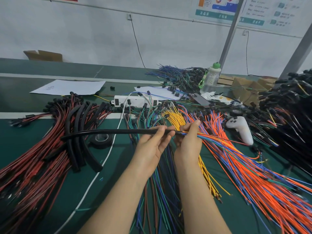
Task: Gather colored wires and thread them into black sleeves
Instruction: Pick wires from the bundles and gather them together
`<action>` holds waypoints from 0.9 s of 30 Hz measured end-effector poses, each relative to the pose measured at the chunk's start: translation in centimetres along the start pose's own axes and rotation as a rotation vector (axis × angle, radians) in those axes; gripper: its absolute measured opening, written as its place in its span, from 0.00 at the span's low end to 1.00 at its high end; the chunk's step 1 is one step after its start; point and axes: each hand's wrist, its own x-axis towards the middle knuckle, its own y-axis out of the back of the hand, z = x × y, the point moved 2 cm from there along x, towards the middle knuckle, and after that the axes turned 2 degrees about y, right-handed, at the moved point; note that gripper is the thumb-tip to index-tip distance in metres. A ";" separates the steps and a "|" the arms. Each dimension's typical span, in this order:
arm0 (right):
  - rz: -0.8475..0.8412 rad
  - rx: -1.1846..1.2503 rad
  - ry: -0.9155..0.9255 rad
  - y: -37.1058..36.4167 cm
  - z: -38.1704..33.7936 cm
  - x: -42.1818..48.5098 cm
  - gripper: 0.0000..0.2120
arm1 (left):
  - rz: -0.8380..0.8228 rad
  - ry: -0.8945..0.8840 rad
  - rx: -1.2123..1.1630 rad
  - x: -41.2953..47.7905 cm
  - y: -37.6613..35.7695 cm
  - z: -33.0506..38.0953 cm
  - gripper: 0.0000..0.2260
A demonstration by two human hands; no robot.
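My left hand [152, 144] grips a long black sleeve [108, 132] near its right end; the sleeve reaches left over the table. My right hand [190, 141] pinches a small bundle of colored wires [217, 141] whose tips sit at the sleeve's mouth. The bundle trails away to the right. Several spare black sleeves [79, 142] lie on a heap of red wires [33, 168] at the left. Loose yellow wires [175, 119], orange and blue wires [253, 174] and green and blue wires [160, 183] spread over the green table [87, 188].
A roll of black tape [101, 140] lies under the sleeve. A white power strip [135, 101], a phone [199, 98] and a water bottle [211, 78] stand further back. A white handheld controller [241, 129] rests at the right, beside a dark pile of finished harnesses [290, 105].
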 end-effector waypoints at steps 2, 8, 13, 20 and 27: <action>-0.067 0.013 -0.068 -0.3 0.2 -0.3 0.19 | 0.022 -0.070 0.052 -0.1 -0.2 0.2 0.07; -0.088 0.541 -0.206 0.9 -1.1 0.5 0.16 | 0.136 -0.200 -0.021 0.4 1.3 2.4 0.07; -0.024 0.511 -0.217 0.9 -0.8 0.6 0.21 | 0.124 -0.177 0.073 0.5 1.6 2.3 0.08; -0.054 0.299 -0.245 -0.4 0.4 -0.3 0.19 | 0.042 -0.131 0.131 0.2 0.4 0.6 0.10; 0.016 0.515 -0.271 1.2 -0.5 0.6 0.20 | 0.097 -0.193 0.085 0.4 1.3 2.3 0.10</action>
